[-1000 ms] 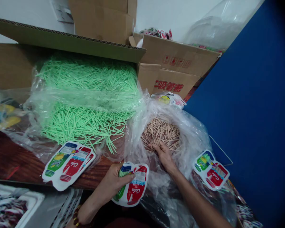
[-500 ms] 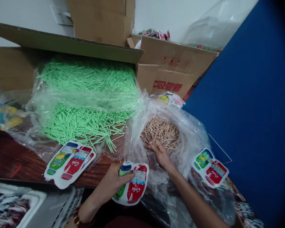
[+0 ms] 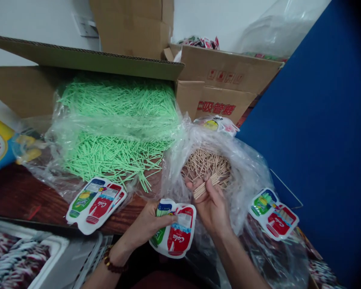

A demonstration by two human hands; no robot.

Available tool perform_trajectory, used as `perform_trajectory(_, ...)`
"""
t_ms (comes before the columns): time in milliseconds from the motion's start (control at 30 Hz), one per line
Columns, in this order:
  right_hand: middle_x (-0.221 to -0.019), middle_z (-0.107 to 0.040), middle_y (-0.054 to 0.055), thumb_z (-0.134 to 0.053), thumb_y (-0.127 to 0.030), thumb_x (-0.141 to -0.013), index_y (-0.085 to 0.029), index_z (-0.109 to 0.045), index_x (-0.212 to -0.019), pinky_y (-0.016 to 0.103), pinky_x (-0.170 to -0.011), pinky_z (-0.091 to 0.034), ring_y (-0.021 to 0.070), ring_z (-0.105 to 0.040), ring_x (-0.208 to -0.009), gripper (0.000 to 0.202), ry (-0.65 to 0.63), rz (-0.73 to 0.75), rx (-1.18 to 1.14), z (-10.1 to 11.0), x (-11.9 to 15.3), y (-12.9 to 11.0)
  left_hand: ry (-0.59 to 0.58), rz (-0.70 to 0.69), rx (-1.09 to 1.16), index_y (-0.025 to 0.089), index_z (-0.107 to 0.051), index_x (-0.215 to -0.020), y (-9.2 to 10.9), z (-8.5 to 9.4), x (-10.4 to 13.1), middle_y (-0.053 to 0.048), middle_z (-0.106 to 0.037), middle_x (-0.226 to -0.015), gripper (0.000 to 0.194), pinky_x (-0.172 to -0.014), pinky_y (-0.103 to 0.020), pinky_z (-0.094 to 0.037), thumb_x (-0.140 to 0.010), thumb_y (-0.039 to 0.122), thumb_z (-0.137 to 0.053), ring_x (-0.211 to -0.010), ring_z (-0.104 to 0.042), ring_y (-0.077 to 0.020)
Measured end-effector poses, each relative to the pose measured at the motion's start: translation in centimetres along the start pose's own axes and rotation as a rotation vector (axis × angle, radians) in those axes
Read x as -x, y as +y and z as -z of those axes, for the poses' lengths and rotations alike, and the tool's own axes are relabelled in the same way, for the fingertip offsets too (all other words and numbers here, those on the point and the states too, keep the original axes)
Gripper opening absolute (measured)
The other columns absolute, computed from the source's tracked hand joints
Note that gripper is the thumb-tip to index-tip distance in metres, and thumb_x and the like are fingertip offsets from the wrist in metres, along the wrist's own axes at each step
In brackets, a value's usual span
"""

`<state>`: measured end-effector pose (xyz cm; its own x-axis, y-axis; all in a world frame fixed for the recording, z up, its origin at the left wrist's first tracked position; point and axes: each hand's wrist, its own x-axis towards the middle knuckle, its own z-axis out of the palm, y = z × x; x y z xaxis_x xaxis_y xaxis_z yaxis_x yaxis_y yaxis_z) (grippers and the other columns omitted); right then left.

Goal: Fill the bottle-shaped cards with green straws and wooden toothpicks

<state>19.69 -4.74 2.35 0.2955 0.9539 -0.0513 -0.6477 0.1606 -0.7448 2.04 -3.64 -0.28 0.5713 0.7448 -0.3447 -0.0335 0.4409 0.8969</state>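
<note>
My left hand (image 3: 152,224) grips a bottle-shaped candy packet (image 3: 180,235), green on one half and red with "Cola" on the other; pale green sticks show in its green half. A small bundle of tan candy sticks (image 3: 205,188) lies in my right hand (image 3: 213,208), held between thumb and fingers. Just beyond it, a clear plastic bag (image 3: 243,160) lies open around a heap of loose tan sticks (image 3: 207,162). To the left, thin green sticks (image 3: 117,96) spill from a box in clear plastic. Similar packets (image 3: 93,204) are stacked at the table's front edge.
Another filled packet (image 3: 273,214) rests on plastic at the right. Cardboard boxes (image 3: 222,80) stand at the back, beside a blue panel (image 3: 315,120). A white foam box (image 3: 55,257) with red-and-white contents sits lower left. A blue-and-yellow fan-like object (image 3: 0,144) is at the left.
My right hand has come up from the tan heap, palm turned upward, with a bundle of sticks in it. My left hand still grips the packet. The view has shifted slightly.
</note>
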Motion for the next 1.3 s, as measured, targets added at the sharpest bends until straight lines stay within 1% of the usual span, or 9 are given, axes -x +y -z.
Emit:
perform_trajectory(100, -0.076, -0.068, -0.001, -0.067, -0.037, -0.081, -0.024, -0.058, -0.086, 0.044, -0.101, -0.042, 0.0221, -0.067, -0.091, 0.016, 0.004, -0.045, -0.008, -0.7, 1.0, 1.1, 0.006, -0.005, 0.016, 0.012, -0.067, -0.072, 0.2, 0.0, 0.3, 0.002, -0.066, -0.066, 0.018, -0.057, -0.019, -0.043, -0.070, 0.028, -0.077, -0.058, -0.055, -0.0112)
perform_trajectory(267, -0.075, -0.067, -0.001, -0.060, -0.037, -0.087, -0.025, -0.057, -0.093, 0.043, -0.101, -0.043, 0.0197, -0.068, -0.084, 0.014, -0.029, -0.060, 0.031, -0.9, 1.7, 2.2, -0.019, 0.001, 0.059, 0.012, -0.068, -0.081, 0.4, -0.1, 0.6, 0.001, -0.067, -0.073, 0.019, -0.062, -0.021, -0.045, -0.071, 0.025, -0.076, -0.064, -0.057, -0.0123)
perform_trajectory(400, -0.078, -0.068, -0.001, -0.060, -0.038, -0.086, -0.026, -0.055, -0.093, 0.043, -0.099, -0.045, 0.0237, -0.061, -0.109, 0.015, -0.020, -0.109, 0.069, -0.7, 2.1, 2.5, -0.030, -0.018, 0.103, 0.013, -0.069, -0.084, 0.4, -0.1, 0.6, 0.000, -0.068, -0.075, 0.020, -0.066, -0.022, -0.046, -0.070, 0.025, -0.077, -0.067, -0.059, -0.0132)
perform_trajectory(567, -0.086, -0.072, 0.003, -0.063, -0.037, -0.084, -0.024, -0.057, -0.092, 0.042, -0.097, -0.047, 0.0250, -0.062, -0.109, 0.017, -0.016, -0.126, 0.130, -0.1, 2.7, 2.5, -0.011, -0.068, 0.091, 0.013, -0.071, -0.089, 0.2, 0.4, 0.6, -0.001, -0.070, -0.081, 0.024, -0.069, -0.023, -0.047, -0.070, 0.025, -0.078, -0.072, -0.061, -0.0148)
perform_trajectory(767, -0.120, -0.065, 0.007, -0.066, -0.032, -0.082, -0.023, -0.060, -0.098, 0.043, -0.095, -0.049, 0.0255, -0.062, -0.108, 0.019, -0.254, -0.266, 0.212, 0.4, 2.2, 1.9, -0.026, -0.058, 0.024, 0.012, -0.071, -0.086, 1.2, 0.6, 0.4, -0.003, -0.072, -0.079, 0.022, -0.069, -0.023, -0.048, -0.071, 0.026, -0.078, -0.069, -0.063, -0.0147)
perform_trajectory(900, -0.128, -0.059, 0.005, -0.059, -0.033, -0.088, -0.030, -0.052, -0.123, 0.044, -0.096, -0.048, 0.0249, -0.058, -0.114, 0.036, -0.322, -0.119, 0.335, 0.4, 1.3, 1.1, -0.037, -0.034, 0.007, 0.012, -0.071, -0.086, 1.5, 0.6, 0.2, -0.003, -0.072, -0.080, 0.022, -0.069, -0.024, -0.049, -0.071, 0.027, -0.078, -0.070, -0.063, -0.0148)
perform_trajectory(1067, -0.130, -0.057, 0.004, -0.047, -0.032, -0.095, -0.029, -0.057, -0.127, 0.040, -0.107, -0.036, 0.0228, -0.051, -0.121, 0.034, -0.526, 0.032, 0.863, 0.7, 1.2, 0.0, 0.039, -0.073, 0.069, 0.013, -0.069, -0.085, 0.7, 1.1, -0.4, -0.001, -0.071, -0.078, 0.021, -0.066, -0.022, -0.048, -0.072, 0.027, -0.077, -0.067, -0.062, -0.0128)
perform_trajectory(1133, -0.131, -0.056, 0.003, -0.048, -0.030, -0.094, -0.029, -0.055, -0.130, 0.040, -0.108, -0.034, 0.0229, -0.050, -0.122, 0.036, -0.595, 0.038, 0.952, 1.0, 1.4, -0.2, 0.055, -0.083, 0.065, 0.012, -0.069, -0.084, 0.4, 1.4, -0.5, -0.001, -0.071, -0.077, 0.021, -0.067, -0.022, -0.048, -0.071, 0.026, -0.078, -0.068, -0.062, -0.0125)
perform_trajectory(1300, -0.119, -0.064, 0.002, -0.062, -0.032, -0.086, -0.031, -0.054, -0.128, 0.035, -0.094, -0.047, 0.0210, -0.059, -0.108, 0.042, -0.453, -0.129, 0.644, 2.0, 1.4, 0.8, 0.081, -0.070, 0.087, 0.011, -0.067, -0.079, 0.8, 1.5, -0.5, -0.001, -0.070, -0.073, 0.024, -0.063, -0.022, -0.048, -0.068, 0.028, -0.080, -0.064, -0.061, -0.0131)
